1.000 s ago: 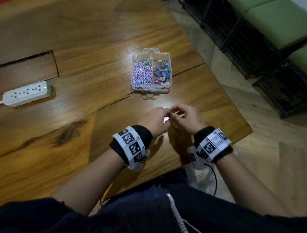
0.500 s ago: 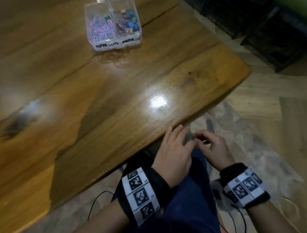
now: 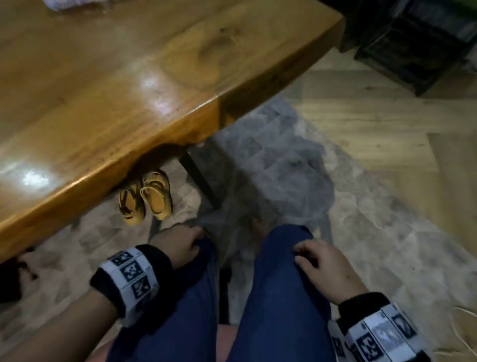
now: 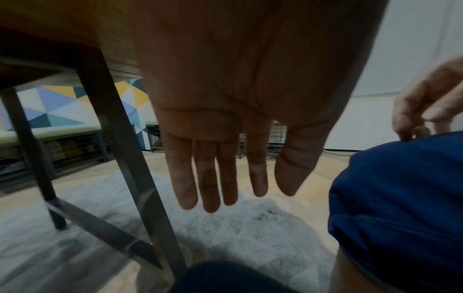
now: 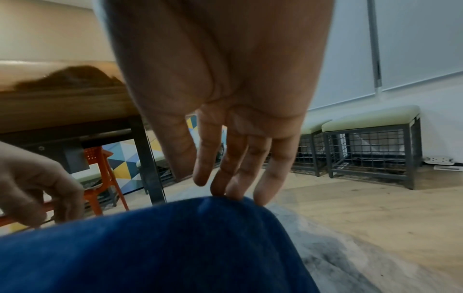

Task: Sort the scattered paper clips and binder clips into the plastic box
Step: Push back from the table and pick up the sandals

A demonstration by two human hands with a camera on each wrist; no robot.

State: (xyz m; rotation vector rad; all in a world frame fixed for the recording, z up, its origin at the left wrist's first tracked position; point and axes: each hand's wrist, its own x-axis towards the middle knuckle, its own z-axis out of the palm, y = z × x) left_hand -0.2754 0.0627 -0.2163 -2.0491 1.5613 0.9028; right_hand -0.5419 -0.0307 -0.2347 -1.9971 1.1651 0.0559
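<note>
Only a blurred pale corner of the plastic box (image 3: 77, 3) shows, at the top edge of the head view; no clips can be made out. My left hand (image 3: 195, 240) lies on my left knee below the table edge. In the left wrist view its fingers (image 4: 208, 188) hang straight and hold nothing. My right hand (image 3: 303, 252) rests on my right knee in blue trousers (image 3: 278, 297). In the right wrist view its relaxed fingertips (image 5: 233, 190) touch the cloth and hold nothing.
The wooden table (image 3: 129, 77) fills the upper left, with its dark metal leg (image 3: 198, 178) near my knees. A pair of yellow shoes (image 3: 147, 196) sits under the table on a grey rug (image 3: 284, 168). Black wire-frame stools (image 3: 413, 46) stand at upper right.
Both hands came off the table top and dropped to my knees. The head view tilted down, so the box slid from the middle to the top edge.
</note>
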